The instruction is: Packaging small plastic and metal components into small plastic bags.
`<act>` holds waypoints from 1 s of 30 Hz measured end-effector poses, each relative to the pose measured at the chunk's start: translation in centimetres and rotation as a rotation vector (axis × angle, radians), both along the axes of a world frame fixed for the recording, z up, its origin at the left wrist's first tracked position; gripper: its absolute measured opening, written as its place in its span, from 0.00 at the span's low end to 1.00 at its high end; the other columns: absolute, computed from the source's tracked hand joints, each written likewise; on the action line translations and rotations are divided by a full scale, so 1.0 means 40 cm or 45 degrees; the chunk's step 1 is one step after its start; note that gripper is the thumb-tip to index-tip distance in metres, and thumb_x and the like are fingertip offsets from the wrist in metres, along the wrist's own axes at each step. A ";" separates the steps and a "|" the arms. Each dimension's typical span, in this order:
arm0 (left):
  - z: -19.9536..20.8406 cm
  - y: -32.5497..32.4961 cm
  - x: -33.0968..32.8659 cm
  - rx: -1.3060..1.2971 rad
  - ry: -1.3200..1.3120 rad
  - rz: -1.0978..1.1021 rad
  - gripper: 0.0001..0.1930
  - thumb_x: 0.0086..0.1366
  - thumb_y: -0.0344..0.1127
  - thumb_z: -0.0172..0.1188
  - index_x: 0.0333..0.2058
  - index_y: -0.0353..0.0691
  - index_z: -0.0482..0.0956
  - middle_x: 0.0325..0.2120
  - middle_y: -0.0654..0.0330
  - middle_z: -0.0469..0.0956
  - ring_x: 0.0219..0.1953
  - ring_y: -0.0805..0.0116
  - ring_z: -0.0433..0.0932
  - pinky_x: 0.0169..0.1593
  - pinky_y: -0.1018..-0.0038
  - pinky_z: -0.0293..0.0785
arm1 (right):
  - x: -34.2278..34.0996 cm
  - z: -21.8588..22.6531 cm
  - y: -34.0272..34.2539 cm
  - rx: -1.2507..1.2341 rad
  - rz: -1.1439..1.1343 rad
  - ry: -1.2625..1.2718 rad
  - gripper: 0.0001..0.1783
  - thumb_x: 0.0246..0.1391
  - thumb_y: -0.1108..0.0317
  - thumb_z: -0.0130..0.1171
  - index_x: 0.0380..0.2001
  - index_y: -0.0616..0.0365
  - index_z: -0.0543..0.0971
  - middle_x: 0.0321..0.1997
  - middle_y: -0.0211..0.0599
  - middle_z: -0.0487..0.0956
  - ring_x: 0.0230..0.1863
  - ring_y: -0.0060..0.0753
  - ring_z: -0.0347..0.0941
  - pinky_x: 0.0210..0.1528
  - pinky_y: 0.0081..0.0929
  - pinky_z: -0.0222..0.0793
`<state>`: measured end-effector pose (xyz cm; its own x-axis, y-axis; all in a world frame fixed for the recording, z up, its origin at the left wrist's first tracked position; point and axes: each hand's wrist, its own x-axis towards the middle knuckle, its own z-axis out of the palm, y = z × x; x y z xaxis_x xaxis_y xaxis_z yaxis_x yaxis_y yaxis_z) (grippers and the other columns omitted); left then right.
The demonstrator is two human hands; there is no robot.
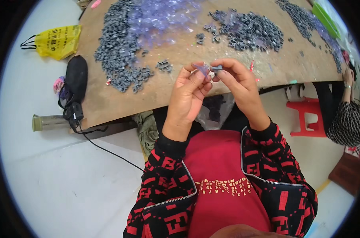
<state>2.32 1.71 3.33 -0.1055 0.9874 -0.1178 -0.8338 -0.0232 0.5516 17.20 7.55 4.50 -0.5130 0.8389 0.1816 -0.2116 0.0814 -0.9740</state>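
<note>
Over the table's near edge, my left hand (pixel 186 88) pinches a small translucent purple plastic piece (pixel 203 70) between thumb and fingers. Close beside it, my right hand (pixel 238 79) grips a small grey plastic clip (pixel 216 68) by its fingertips. The two pieces are nearly touching; whether they meet I cannot tell. Ahead on the table lies a heap of similar grey clips (pixel 251 31), and a larger grey heap (pixel 118 47) spreads to the left. A pile of translucent purple pieces (pixel 160 20) lies against that larger heap.
The brown table (pixel 180 49) has a curved-looking near edge. At left are a yellow bag (pixel 59 41), a black pouch (pixel 76 75) with a cable, and a bottle (pixel 49 123). A red stool (pixel 307 117) and another person (pixel 344 123) are at right, by a green tray (pixel 326 20).
</note>
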 end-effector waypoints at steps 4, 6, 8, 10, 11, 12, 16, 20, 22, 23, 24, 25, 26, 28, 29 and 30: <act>-0.006 0.002 0.009 -0.004 -0.025 -0.044 0.11 0.62 0.28 0.58 0.44 0.41 0.72 0.36 0.61 0.77 0.36 0.73 0.78 0.40 0.77 0.76 | 0.005 0.012 -0.002 0.241 -0.045 -0.235 0.12 0.60 0.74 0.49 0.47 0.64 0.73 0.43 0.31 0.74 0.40 0.20 0.71 0.44 0.19 0.67; -0.002 0.000 0.013 0.001 0.097 -0.030 0.10 0.62 0.29 0.58 0.43 0.39 0.73 0.34 0.61 0.77 0.35 0.73 0.78 0.39 0.78 0.76 | 0.004 0.014 -0.005 0.354 -0.122 -0.299 0.11 0.58 0.75 0.51 0.45 0.63 0.74 0.41 0.32 0.74 0.39 0.20 0.71 0.42 0.19 0.68; 0.004 -0.005 0.014 0.008 0.257 0.026 0.10 0.62 0.29 0.58 0.42 0.38 0.73 0.34 0.61 0.77 0.34 0.73 0.78 0.39 0.78 0.76 | 0.005 0.033 -0.008 0.485 -0.139 -0.331 0.11 0.58 0.75 0.51 0.44 0.63 0.75 0.40 0.33 0.74 0.38 0.21 0.71 0.41 0.19 0.68; 0.012 -0.008 0.012 0.015 0.422 0.083 0.10 0.62 0.29 0.58 0.42 0.37 0.73 0.33 0.60 0.77 0.33 0.73 0.78 0.39 0.78 0.76 | 0.006 0.043 -0.010 0.619 -0.156 -0.357 0.12 0.57 0.75 0.52 0.44 0.63 0.76 0.39 0.34 0.74 0.38 0.22 0.71 0.40 0.19 0.68; 0.017 -0.011 0.011 0.008 0.473 0.084 0.10 0.62 0.28 0.58 0.42 0.36 0.74 0.32 0.60 0.77 0.33 0.74 0.78 0.39 0.79 0.75 | 0.007 0.045 -0.011 0.561 -0.148 -0.330 0.12 0.56 0.76 0.53 0.44 0.63 0.76 0.39 0.34 0.75 0.37 0.23 0.71 0.40 0.19 0.67; 0.021 -0.013 0.011 0.000 0.524 0.085 0.09 0.62 0.28 0.58 0.42 0.35 0.74 0.31 0.60 0.77 0.33 0.74 0.78 0.39 0.79 0.75 | 0.008 0.045 -0.011 0.502 -0.140 -0.303 0.13 0.55 0.76 0.54 0.45 0.62 0.77 0.38 0.34 0.75 0.37 0.23 0.72 0.40 0.19 0.67; 0.033 -0.017 0.030 0.045 0.739 0.170 0.08 0.63 0.28 0.57 0.40 0.34 0.74 0.32 0.60 0.77 0.33 0.75 0.77 0.38 0.79 0.74 | 0.010 0.044 -0.007 0.519 -0.148 -0.321 0.14 0.55 0.76 0.54 0.46 0.62 0.77 0.38 0.34 0.75 0.37 0.23 0.71 0.40 0.19 0.67; 0.039 -0.023 0.029 0.131 1.057 0.307 0.08 0.65 0.29 0.55 0.41 0.34 0.73 0.32 0.58 0.78 0.32 0.74 0.77 0.37 0.79 0.75 | 0.011 0.044 -0.003 0.655 -0.156 -0.330 0.15 0.55 0.77 0.55 0.47 0.62 0.77 0.39 0.33 0.75 0.37 0.22 0.71 0.41 0.18 0.66; 0.042 -0.024 0.024 0.141 1.087 0.289 0.08 0.65 0.30 0.55 0.41 0.34 0.72 0.33 0.57 0.78 0.31 0.74 0.78 0.37 0.79 0.75 | 0.011 0.043 -0.005 0.609 -0.127 -0.309 0.16 0.55 0.77 0.55 0.47 0.62 0.76 0.39 0.32 0.75 0.37 0.21 0.71 0.41 0.18 0.66; 0.045 -0.023 0.023 0.078 0.873 0.201 0.08 0.65 0.31 0.55 0.42 0.35 0.72 0.32 0.56 0.79 0.31 0.74 0.78 0.36 0.80 0.75 | 0.010 0.044 -0.012 0.336 -0.132 -0.133 0.15 0.55 0.77 0.55 0.47 0.62 0.76 0.39 0.31 0.75 0.38 0.20 0.70 0.41 0.17 0.66; 0.047 -0.021 0.021 0.017 0.659 0.114 0.09 0.65 0.31 0.55 0.42 0.35 0.71 0.32 0.55 0.79 0.30 0.74 0.78 0.35 0.80 0.75 | 0.009 0.044 -0.016 0.064 -0.136 0.043 0.15 0.55 0.77 0.55 0.47 0.63 0.75 0.39 0.29 0.75 0.38 0.20 0.70 0.42 0.17 0.66; 0.043 -0.022 0.015 0.017 0.661 0.118 0.09 0.65 0.31 0.55 0.42 0.35 0.71 0.32 0.55 0.79 0.30 0.74 0.78 0.35 0.80 0.75 | 0.008 0.044 -0.017 0.065 -0.132 0.046 0.15 0.55 0.77 0.55 0.47 0.63 0.75 0.39 0.29 0.75 0.38 0.20 0.70 0.42 0.17 0.66; 0.033 -0.022 0.007 0.052 0.547 0.080 0.09 0.65 0.32 0.55 0.41 0.36 0.70 0.33 0.55 0.79 0.30 0.74 0.78 0.34 0.80 0.75 | 0.009 0.042 -0.017 0.060 -0.114 0.070 0.14 0.55 0.77 0.55 0.46 0.63 0.75 0.40 0.29 0.75 0.39 0.19 0.69 0.42 0.17 0.66; 0.028 -0.022 0.004 0.090 0.432 0.039 0.09 0.65 0.33 0.55 0.41 0.36 0.70 0.33 0.54 0.79 0.30 0.74 0.78 0.34 0.80 0.75 | 0.009 0.040 -0.016 0.057 -0.099 0.094 0.13 0.55 0.78 0.55 0.45 0.63 0.75 0.40 0.28 0.74 0.40 0.19 0.69 0.43 0.17 0.66; 0.029 -0.022 0.006 0.089 0.406 0.046 0.09 0.65 0.31 0.55 0.42 0.36 0.70 0.34 0.54 0.79 0.30 0.73 0.77 0.34 0.80 0.75 | 0.008 0.038 -0.015 0.147 -0.119 0.024 0.12 0.55 0.78 0.56 0.43 0.63 0.75 0.40 0.28 0.74 0.40 0.19 0.69 0.43 0.17 0.66; 0.029 -0.021 0.008 0.088 0.381 0.054 0.09 0.64 0.30 0.55 0.42 0.37 0.71 0.34 0.54 0.79 0.30 0.73 0.77 0.34 0.79 0.74 | 0.008 0.037 -0.014 0.236 -0.140 -0.046 0.11 0.54 0.79 0.56 0.42 0.63 0.75 0.40 0.29 0.74 0.40 0.19 0.69 0.43 0.17 0.66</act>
